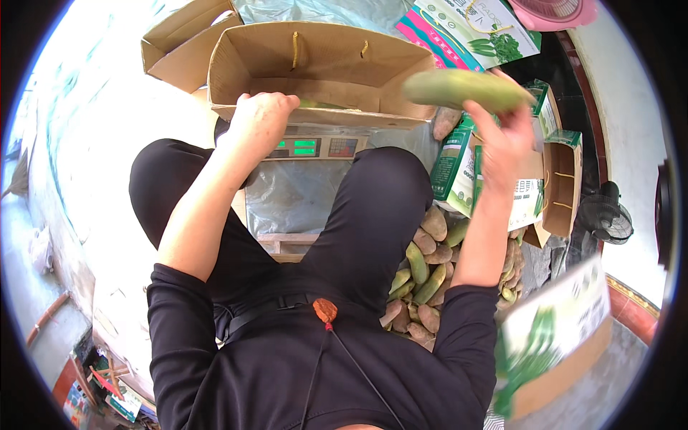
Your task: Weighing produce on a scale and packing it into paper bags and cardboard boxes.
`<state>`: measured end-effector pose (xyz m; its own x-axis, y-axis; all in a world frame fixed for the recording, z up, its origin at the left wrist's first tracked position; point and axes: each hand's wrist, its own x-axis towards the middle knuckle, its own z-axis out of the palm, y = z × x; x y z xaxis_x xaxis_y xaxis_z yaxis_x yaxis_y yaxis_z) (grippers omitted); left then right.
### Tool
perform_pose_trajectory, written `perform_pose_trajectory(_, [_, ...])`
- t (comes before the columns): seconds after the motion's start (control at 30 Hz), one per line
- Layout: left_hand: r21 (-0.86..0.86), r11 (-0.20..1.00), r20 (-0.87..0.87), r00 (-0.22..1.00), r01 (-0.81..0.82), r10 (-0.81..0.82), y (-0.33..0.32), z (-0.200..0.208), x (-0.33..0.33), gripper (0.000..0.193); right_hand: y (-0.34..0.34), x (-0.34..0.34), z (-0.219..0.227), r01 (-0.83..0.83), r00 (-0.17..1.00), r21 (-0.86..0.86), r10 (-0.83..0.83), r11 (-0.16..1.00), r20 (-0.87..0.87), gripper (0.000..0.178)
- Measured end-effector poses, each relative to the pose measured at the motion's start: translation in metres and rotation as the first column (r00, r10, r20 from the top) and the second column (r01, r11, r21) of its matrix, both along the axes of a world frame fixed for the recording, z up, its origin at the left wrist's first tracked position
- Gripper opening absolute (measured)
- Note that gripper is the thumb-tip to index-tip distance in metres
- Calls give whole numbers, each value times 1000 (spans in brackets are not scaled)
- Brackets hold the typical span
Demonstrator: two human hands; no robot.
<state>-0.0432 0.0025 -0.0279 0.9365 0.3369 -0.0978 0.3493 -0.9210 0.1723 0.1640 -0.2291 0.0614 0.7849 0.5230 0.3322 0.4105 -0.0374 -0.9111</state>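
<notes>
A long green radish (459,87) lies across the fingers and thumb of my right hand (502,136), held up at the right end of an open cardboard gift box (322,51). My left hand (264,118) is closed over the near rim of that box, at its left part. Inside, a green strip (322,105) shows just behind the rim, mostly hidden. The box has yellow cord handles. Between my knees, directly under its near side, is a digital scale (315,147) with lit green displays.
Beside my right knee lies a heap of green radishes and brownish tubers (430,287). Green-and-white cartons (459,168) stand beyond it. A blurred carton (555,337) is at lower right, a black fan (605,215) at far right. Another open carton (188,46) sits back left.
</notes>
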Motion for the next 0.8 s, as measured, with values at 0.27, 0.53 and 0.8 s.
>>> perform_pose_trajectory(0.27, [-102, 994, -94, 995, -40, 30, -2, 13, 9, 32, 87, 30, -91, -125, 793, -843, 563, 523, 231, 56])
perform_pose_trajectory(0.53, [-176, 984, 9, 1000, -27, 29, 4, 4, 7, 31, 35, 25, -71, -206, 977, -360, 213, 910, -22, 43])
perform_pose_trajectory(0.8, [-147, 989, 13, 1000, -21, 23, -6, 7, 7, 32, -151, -3, -193, 220, 925, -434, -329, 874, -193, 31])
